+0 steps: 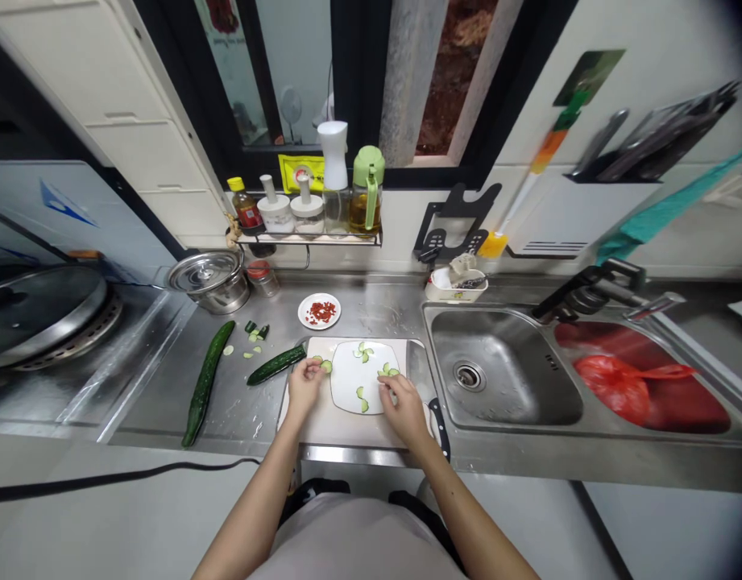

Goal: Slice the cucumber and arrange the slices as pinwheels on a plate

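My left hand [305, 388] is at the left edge of the white plate [345, 387], its fingers pinched on a round cucumber slice [326, 366]. Over the plate's right side, my right hand [404, 407] has thumb and fingers together beside some cucumber slices [390, 370]; whatever they grip is too small to make out. More thin slices lie in small groups at the plate's top [363, 352] and bottom [362, 399]. Under the plate is a pale cutting board [346, 433]. A cut cucumber [275, 366] rests just left of my left hand.
A whole cucumber [207, 387] and cucumber scraps [257, 331] lie on the steel counter. Behind the board stands a small dish of chopped red pieces [319, 311]. A black-handled knife [439, 427] is at the board's right edge, beside the sink [503, 415]. A lidded pot [210, 282] stands back left.
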Tool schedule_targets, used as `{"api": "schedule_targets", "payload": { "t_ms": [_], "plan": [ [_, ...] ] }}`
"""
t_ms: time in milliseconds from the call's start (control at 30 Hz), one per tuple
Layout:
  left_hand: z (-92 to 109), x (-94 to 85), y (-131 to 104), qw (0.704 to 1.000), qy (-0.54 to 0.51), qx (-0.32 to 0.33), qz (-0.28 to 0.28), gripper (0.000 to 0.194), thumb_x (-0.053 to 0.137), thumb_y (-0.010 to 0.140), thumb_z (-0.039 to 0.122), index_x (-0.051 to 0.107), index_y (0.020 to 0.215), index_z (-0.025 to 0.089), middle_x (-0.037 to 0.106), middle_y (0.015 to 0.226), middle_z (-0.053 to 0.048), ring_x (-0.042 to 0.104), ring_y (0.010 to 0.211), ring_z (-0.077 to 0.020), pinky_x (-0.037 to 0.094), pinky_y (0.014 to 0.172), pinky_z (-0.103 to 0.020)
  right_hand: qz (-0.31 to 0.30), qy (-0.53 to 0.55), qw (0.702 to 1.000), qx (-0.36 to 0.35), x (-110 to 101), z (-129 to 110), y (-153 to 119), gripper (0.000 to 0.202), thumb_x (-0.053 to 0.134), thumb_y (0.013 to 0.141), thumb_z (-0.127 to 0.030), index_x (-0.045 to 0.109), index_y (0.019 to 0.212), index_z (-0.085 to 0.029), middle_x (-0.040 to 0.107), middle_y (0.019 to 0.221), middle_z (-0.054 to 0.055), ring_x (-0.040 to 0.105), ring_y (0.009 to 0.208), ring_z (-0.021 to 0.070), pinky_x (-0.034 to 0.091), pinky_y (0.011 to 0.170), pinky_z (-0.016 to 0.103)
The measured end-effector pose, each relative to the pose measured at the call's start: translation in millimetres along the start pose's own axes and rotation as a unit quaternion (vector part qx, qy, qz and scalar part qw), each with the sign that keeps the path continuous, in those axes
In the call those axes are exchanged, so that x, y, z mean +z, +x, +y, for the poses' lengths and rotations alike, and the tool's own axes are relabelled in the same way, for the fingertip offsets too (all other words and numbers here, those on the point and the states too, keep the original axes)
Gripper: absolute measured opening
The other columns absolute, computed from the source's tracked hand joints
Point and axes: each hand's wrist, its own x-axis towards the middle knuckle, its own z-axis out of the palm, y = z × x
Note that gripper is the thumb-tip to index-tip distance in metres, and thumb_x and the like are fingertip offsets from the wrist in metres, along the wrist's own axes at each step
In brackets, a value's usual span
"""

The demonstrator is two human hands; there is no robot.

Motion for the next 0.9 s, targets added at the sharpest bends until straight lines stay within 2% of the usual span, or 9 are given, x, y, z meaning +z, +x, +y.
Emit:
{"api": "schedule_targets", "payload": {
  "t_ms": [67, 167, 233, 300, 433, 533, 633, 733, 900],
  "plan": [
    [20.7, 4.4, -2.3, 0.997, -0.051, 0.015, -0.056, 0.031, 0.077, 0.063, 0.038, 0.067, 0.082, 0.015, 0.064, 0.073, -0.002, 0.055, 0.067, -0.0123, 0.042, 0.068, -0.025, -0.008, 0.052, 0.999, 0.012, -0.2, -13.5, 18.9, 0.022, 0.050, 0.090, -0.027, 0.068, 0.101, -0.021, 0.066, 0.086, 0.006, 0.060, 0.082, 0.0200, 0.048, 0.079, 0.033],
    [54.2, 11.9, -9.3, 0.990, -0.066, 0.042, -0.120, 0.027, 0.076, 0.068, 0.036, 0.070, 0.086, 0.016, 0.066, 0.076, -0.002, 0.054, 0.067, -0.0114, 0.042, 0.068, -0.025, -0.030, 0.125, 0.991, 0.027, -0.3, -33.0, 48.3, 0.022, 0.056, 0.087, -0.030, 0.066, 0.105, -0.021, 0.067, 0.091, 0.004, 0.058, 0.075, 0.0165, 0.047, 0.071, 0.030],
    [71.9, 16.3, -14.3, 0.985, -0.065, 0.057, -0.147, 0.026, 0.074, 0.070, 0.036, 0.070, 0.087, 0.016, 0.066, 0.078, -0.002, 0.053, 0.066, -0.0110, 0.041, 0.067, -0.024, -0.045, 0.160, 0.986, 0.018, -0.3, -42.8, 62.9, 0.017, 0.057, 0.086, -0.029, 0.066, 0.098, -0.021, 0.068, 0.091, 0.003, 0.059, 0.076, 0.0159, 0.047, 0.071, 0.028],
    [83.0, 19.4, -17.9, 0.985, -0.067, 0.064, -0.145, 0.028, 0.075, 0.069, 0.037, 0.070, 0.087, 0.017, 0.065, 0.078, -0.002, 0.051, 0.065, -0.0103, 0.040, 0.066, -0.023, -0.057, 0.172, 0.983, 0.002, -0.9, -49.0, 71.3, 0.010, 0.056, 0.086, -0.026, 0.064, 0.086, -0.021, 0.067, 0.084, 0.002, 0.059, 0.076, 0.0158, 0.046, 0.071, 0.028],
    [89.7, 20.8, -21.7, 0.989, -0.101, 0.005, -0.104, 0.039, 0.077, 0.067, 0.045, 0.065, 0.091, 0.017, 0.061, 0.069, 0.001, 0.050, 0.060, -0.0087, 0.037, 0.059, -0.021, -0.035, 0.141, 0.989, -0.034, -6.1, -52.8, 73.9, 0.012, 0.054, 0.089, -0.026, 0.062, 0.081, -0.021, 0.065, 0.081, 0.002, 0.058, 0.080, 0.0168, 0.045, 0.074, 0.029],
    [92.0, 20.4, -23.7, 0.969, -0.147, -0.106, -0.167, 0.048, 0.072, 0.070, 0.054, 0.063, 0.097, 0.016, 0.061, 0.065, 0.000, 0.046, 0.052, -0.0063, 0.029, 0.049, -0.018, -0.026, 0.111, 0.990, -0.082, -12.6, -53.0, 71.8, 0.014, 0.053, 0.092, -0.029, 0.063, 0.086, -0.022, 0.065, 0.084, 0.003, 0.058, 0.085, 0.0181, 0.044, 0.079, 0.031],
    [97.1, 21.7, -25.5, 0.937, -0.210, -0.179, -0.213, 0.053, 0.076, 0.066, 0.050, 0.060, 0.104, 0.017, 0.061, 0.070, 0.001, 0.047, 0.052, -0.0051, 0.027, 0.047, -0.017, -0.031, 0.102, 0.987, -0.121, -18.2, -53.6, 70.0, 0.016, 0.051, 0.094, -0.030, 0.064, 0.089, -0.023, 0.065, 0.088, 0.004, 0.058, 0.089, 0.0192, 0.044, 0.083, 0.033],
    [102.1, 23.7, -26.3, 0.929, -0.235, -0.192, -0.212, 0.055, 0.081, 0.061, 0.042, 0.060, 0.107, 0.018, 0.060, 0.072, 0.002, 0.049, 0.054, -0.0050, 0.032, 0.049, -0.016, -0.043, 0.100, 0.987, -0.123, -21.3, -54.7, 68.2, 0.017, 0.051, 0.094, -0.032, 0.065, 0.092, -0.023, 0.066, 0.092, 0.005, 0.058, 0.092, 0.0203, 0.044, 0.087, 0.035],
    [104.8, 25.3, -27.4, 0.946, -0.211, -0.149, -0.195, 0.057, 0.079, 0.062, 0.039, 0.059, 0.110, 0.018, 0.058, 0.067, 0.004, 0.049, 0.055, -0.0054, 0.033, 0.052, -0.017, -0.067, 0.113, 0.985, -0.115, -22.0, -55.6, 65.4, 0.016, 0.051, 0.094, -0.032, 0.064, 0.091, -0.023, 0.066, 0.090, 0.005, 0.058, 0.090, 0.0195, 0.045, 0.085, 0.034]
  ]
}}
